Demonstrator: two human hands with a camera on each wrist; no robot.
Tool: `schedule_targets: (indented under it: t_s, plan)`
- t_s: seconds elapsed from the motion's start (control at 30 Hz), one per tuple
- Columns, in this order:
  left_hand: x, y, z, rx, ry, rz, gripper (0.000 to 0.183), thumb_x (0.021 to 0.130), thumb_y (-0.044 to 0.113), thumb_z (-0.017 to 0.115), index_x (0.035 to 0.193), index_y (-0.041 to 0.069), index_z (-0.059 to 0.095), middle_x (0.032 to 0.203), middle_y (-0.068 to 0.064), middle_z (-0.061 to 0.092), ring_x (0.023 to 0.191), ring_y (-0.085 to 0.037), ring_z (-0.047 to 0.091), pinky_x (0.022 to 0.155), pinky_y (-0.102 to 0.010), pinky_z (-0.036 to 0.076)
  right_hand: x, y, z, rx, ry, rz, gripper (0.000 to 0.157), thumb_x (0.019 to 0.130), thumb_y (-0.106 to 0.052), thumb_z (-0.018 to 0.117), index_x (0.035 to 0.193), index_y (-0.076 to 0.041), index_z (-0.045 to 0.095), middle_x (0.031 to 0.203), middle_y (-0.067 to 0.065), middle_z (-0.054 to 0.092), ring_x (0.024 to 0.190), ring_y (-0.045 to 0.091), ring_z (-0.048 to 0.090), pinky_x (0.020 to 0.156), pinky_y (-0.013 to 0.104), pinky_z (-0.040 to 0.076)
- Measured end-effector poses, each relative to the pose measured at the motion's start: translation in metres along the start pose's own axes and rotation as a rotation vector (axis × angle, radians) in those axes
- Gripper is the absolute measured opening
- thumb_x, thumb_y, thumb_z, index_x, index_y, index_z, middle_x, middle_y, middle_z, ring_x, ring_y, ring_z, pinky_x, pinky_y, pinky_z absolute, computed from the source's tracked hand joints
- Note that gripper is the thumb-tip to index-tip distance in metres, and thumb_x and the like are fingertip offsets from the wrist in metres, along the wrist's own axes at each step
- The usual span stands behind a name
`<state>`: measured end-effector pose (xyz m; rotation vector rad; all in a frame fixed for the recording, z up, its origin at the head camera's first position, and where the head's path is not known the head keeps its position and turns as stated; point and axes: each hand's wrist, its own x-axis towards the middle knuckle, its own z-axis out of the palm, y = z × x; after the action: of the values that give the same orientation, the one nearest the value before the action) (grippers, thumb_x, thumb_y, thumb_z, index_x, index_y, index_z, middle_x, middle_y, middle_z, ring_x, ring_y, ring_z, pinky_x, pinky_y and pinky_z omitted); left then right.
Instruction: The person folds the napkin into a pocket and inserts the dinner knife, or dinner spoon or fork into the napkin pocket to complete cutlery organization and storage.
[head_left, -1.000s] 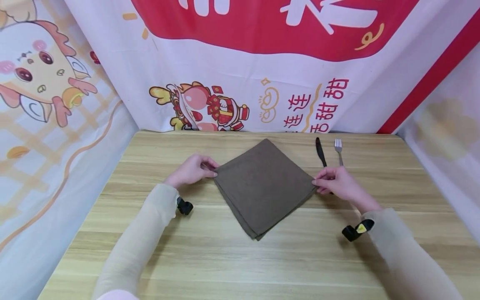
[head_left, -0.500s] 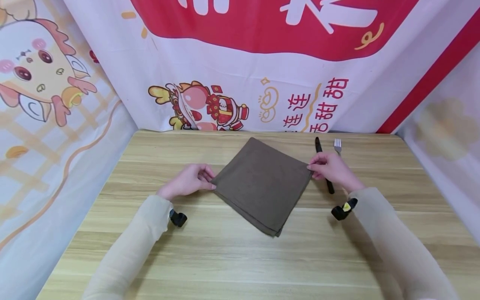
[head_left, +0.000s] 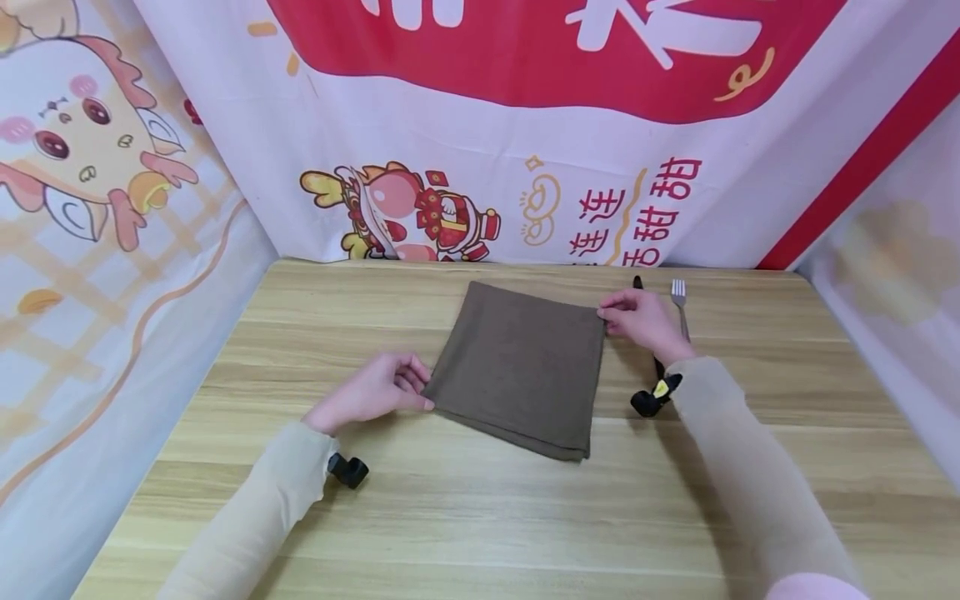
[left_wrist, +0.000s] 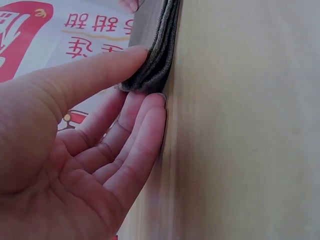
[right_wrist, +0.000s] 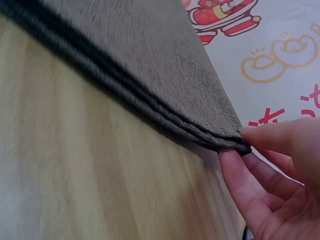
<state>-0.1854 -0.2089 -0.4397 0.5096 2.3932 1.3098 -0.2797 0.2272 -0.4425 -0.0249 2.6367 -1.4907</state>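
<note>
A brown cloth napkin [head_left: 521, 367], folded into a square of several layers, lies on the wooden table between both hands. My left hand [head_left: 386, 387] pinches its near left corner, thumb on top and fingers beneath; the left wrist view shows the stacked layers of the napkin [left_wrist: 155, 55] at the thumb tip. My right hand [head_left: 641, 318] pinches the far right corner. In the right wrist view the corner of the napkin [right_wrist: 200, 105] sits between thumb and fingertips, its layered edge slightly raised near them.
Right of the napkin lie a black knife [head_left: 659, 367], partly covered by the right hand and wrist, and a silver fork [head_left: 679, 293]. A printed cloth hanging [head_left: 465, 133] borders the table's [head_left: 480, 525] far edge, with more printed cloth at both sides.
The napkin has turned counterclockwise, from a diamond to nearly square with the table. My left hand has come nearer the body; my right hand has moved away and leftward, both keeping their corners.
</note>
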Motion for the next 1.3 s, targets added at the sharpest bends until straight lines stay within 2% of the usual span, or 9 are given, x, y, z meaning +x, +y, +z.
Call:
schedule_targets:
  t_s: [0.23, 0.43, 0.63, 0.83, 0.97, 1.1, 1.3]
  plan:
    - [-0.008, 0.007, 0.008, 0.027, -0.008, 0.001, 0.036, 0.079, 0.012, 0.089, 0.104, 0.003, 0.064, 0.093, -0.008, 0.065, 0.083, -0.022, 0.065, 0.076, -0.033, 0.057, 0.011, -0.006, 0.011, 0.106, 0.028, -0.027, 0.028, 0.098, -0.009, 0.068, 0.122, 0.005, 0.066, 0.117, 0.021, 0.065, 0.092, 0.022, 0.069, 0.079, 0.027, 0.058]
    - [-0.011, 0.011, 0.014, 0.065, -0.015, 0.028, 0.036, 0.079, 0.014, 0.090, 0.102, 0.003, 0.064, 0.092, -0.007, 0.066, 0.082, -0.021, 0.064, 0.075, -0.032, 0.056, 0.017, -0.017, 0.017, 0.120, 0.071, -0.073, 0.024, 0.097, -0.008, 0.070, 0.117, 0.004, 0.069, 0.115, 0.019, 0.068, 0.092, 0.022, 0.068, 0.078, 0.025, 0.057]
    - [-0.013, 0.013, 0.017, 0.074, -0.014, 0.033, 0.036, 0.079, 0.013, 0.089, 0.100, 0.003, 0.063, 0.090, -0.007, 0.065, 0.080, -0.019, 0.064, 0.074, -0.031, 0.056, 0.023, -0.029, 0.021, 0.126, 0.110, -0.107, 0.019, 0.098, -0.009, 0.069, 0.114, 0.001, 0.071, 0.113, 0.014, 0.069, 0.095, 0.021, 0.066, 0.085, 0.032, 0.057]
    - [-0.013, 0.012, 0.018, 0.083, -0.018, 0.038, 0.035, 0.078, 0.010, 0.089, 0.099, 0.003, 0.062, 0.089, -0.007, 0.065, 0.079, -0.019, 0.063, 0.073, -0.030, 0.056, 0.024, -0.032, 0.025, 0.114, 0.136, -0.137, 0.018, 0.097, -0.006, 0.070, 0.111, 0.003, 0.072, 0.109, 0.014, 0.070, 0.092, 0.020, 0.067, 0.078, 0.026, 0.057]
    - [-0.014, 0.011, 0.019, 0.074, -0.020, 0.030, 0.035, 0.078, 0.009, 0.089, 0.099, 0.003, 0.062, 0.088, -0.006, 0.065, 0.079, -0.019, 0.063, 0.072, -0.030, 0.056, 0.024, -0.025, 0.027, 0.080, 0.118, -0.118, 0.020, 0.096, -0.007, 0.071, 0.114, 0.004, 0.072, 0.109, 0.016, 0.071, 0.087, 0.015, 0.067, 0.075, 0.022, 0.056]
    - [-0.015, 0.012, 0.019, 0.060, -0.021, 0.015, 0.035, 0.078, 0.008, 0.089, 0.099, 0.002, 0.062, 0.087, -0.006, 0.064, 0.079, -0.019, 0.063, 0.072, -0.030, 0.056, 0.023, -0.016, 0.028, 0.076, 0.046, -0.081, 0.029, 0.097, -0.006, 0.070, 0.123, 0.006, 0.067, 0.117, 0.022, 0.068, 0.089, 0.011, 0.065, 0.078, 0.018, 0.053]
    - [-0.016, 0.012, 0.017, 0.058, -0.013, 0.004, 0.034, 0.079, 0.007, 0.088, 0.099, 0.001, 0.061, 0.088, -0.007, 0.064, 0.079, -0.018, 0.062, 0.071, -0.029, 0.055, 0.019, -0.012, 0.028, 0.099, -0.021, -0.071, 0.038, 0.099, -0.007, 0.068, 0.134, 0.007, 0.061, 0.129, 0.024, 0.063, 0.107, 0.022, 0.063, 0.085, 0.021, 0.054]
